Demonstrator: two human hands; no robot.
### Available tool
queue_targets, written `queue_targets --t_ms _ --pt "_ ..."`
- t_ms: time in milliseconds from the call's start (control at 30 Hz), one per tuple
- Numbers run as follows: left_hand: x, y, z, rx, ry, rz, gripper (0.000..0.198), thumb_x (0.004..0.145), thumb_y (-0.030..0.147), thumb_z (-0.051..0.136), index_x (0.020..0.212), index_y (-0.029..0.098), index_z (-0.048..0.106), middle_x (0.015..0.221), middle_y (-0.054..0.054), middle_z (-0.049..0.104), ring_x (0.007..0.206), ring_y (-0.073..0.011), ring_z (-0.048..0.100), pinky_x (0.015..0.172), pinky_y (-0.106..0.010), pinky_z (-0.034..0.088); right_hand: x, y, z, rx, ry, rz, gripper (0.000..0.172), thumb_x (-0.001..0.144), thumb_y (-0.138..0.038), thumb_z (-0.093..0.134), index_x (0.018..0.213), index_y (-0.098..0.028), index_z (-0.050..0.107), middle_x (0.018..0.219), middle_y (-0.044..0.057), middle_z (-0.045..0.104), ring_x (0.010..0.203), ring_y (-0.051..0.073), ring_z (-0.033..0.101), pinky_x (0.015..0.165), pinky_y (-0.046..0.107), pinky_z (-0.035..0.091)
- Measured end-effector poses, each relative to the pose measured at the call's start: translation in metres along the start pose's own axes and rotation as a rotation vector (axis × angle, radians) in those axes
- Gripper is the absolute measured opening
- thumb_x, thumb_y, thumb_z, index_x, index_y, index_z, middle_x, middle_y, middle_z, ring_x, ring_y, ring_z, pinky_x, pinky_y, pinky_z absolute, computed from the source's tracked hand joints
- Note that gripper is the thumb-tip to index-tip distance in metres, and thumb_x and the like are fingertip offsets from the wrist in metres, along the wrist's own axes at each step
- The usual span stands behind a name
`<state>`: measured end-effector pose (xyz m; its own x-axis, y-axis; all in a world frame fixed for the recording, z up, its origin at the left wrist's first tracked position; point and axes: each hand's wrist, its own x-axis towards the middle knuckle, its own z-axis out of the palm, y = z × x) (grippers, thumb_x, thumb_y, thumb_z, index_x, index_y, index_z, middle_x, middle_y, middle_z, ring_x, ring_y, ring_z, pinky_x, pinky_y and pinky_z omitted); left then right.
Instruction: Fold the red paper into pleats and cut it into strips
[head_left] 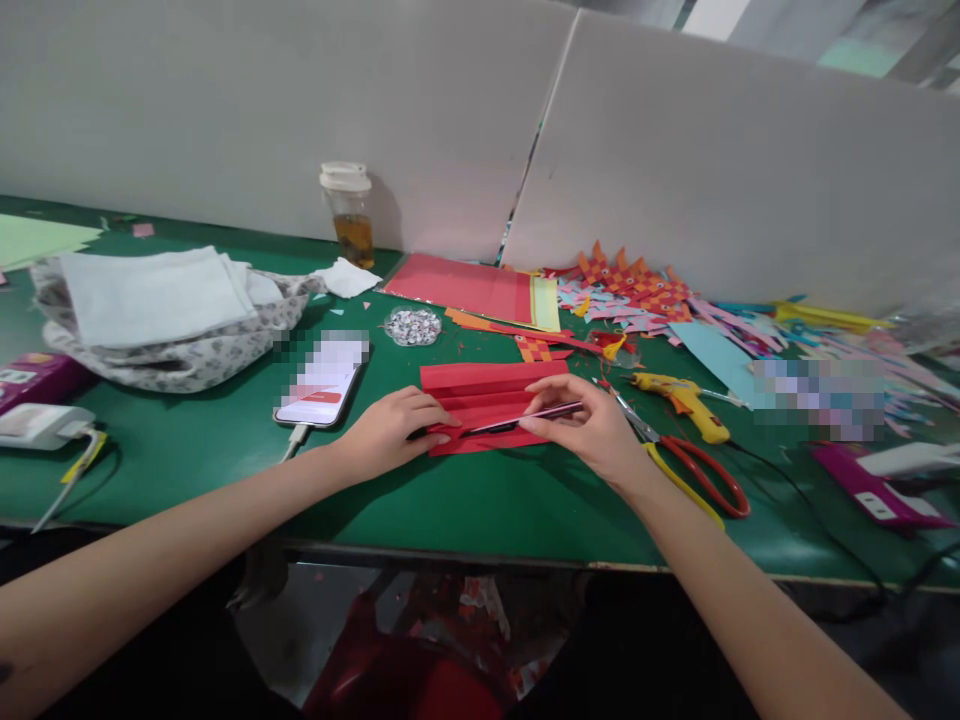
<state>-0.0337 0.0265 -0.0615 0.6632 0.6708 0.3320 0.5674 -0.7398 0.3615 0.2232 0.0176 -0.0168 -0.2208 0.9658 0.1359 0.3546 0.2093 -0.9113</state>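
Observation:
A creased sheet of red paper (480, 392) lies on the green table in front of me, with folds running across its width. My left hand (401, 428) is closed at its left edge, its fingers pressing and gripping the paper. In my right hand (574, 420) is a slim pen-like tool (559, 410), pinched between thumb and fingers. The tool slants low over the lower part of the paper, its thin end pointing left toward my left fingers. Whether the tip touches the paper I cannot tell.
Right of my hand lie scissors (705, 475) and a yellow glue gun (686, 400) with its cord. Behind are googly eyes (414, 327), red sheets (465, 287), woven paper fish (637, 285) and strips. A phone (324, 378), a cloth bag (180, 355) and a cup (349, 215) stand left.

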Motion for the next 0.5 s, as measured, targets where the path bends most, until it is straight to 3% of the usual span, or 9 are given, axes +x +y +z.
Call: queue_targets --t_ms 200,333,500 --pt "0.0 0.0 0.0 -0.012 0.012 0.004 0.02 0.088 0.028 0.048 0.104 0.022 0.061 0.099 -0.002 0.064 0.091 -0.0163 0.054 0.081 -0.03 0.043 0.0 -0.001 0.015 0.079 0.018 -0.011 0.02 0.065 -0.036 0.072 0.07 -0.018 0.067 0.07 0.002 0.063 0.067 0.015 0.058 0.062 0.028 0.047" --pt "0.0 0.001 0.0 -0.004 0.016 0.007 0.02 0.088 0.027 0.048 0.102 0.022 0.061 0.099 -0.002 0.064 0.09 -0.0162 0.054 0.08 -0.03 0.043 0.001 0.002 0.018 0.085 -0.064 0.082 0.023 0.071 -0.038 0.067 0.08 -0.018 0.068 0.057 -0.002 0.056 0.047 0.009 0.049 0.047 0.024 0.042" --pt "0.0 0.001 0.0 0.005 0.033 0.017 0.018 0.088 0.027 0.05 0.101 0.021 0.061 0.097 -0.002 0.064 0.088 -0.0156 0.054 0.078 -0.029 0.043 0.003 0.005 0.012 0.156 -0.188 0.145 0.024 0.073 -0.039 0.065 0.081 -0.016 0.065 0.064 0.001 0.063 0.049 0.011 0.056 0.052 0.027 0.048"
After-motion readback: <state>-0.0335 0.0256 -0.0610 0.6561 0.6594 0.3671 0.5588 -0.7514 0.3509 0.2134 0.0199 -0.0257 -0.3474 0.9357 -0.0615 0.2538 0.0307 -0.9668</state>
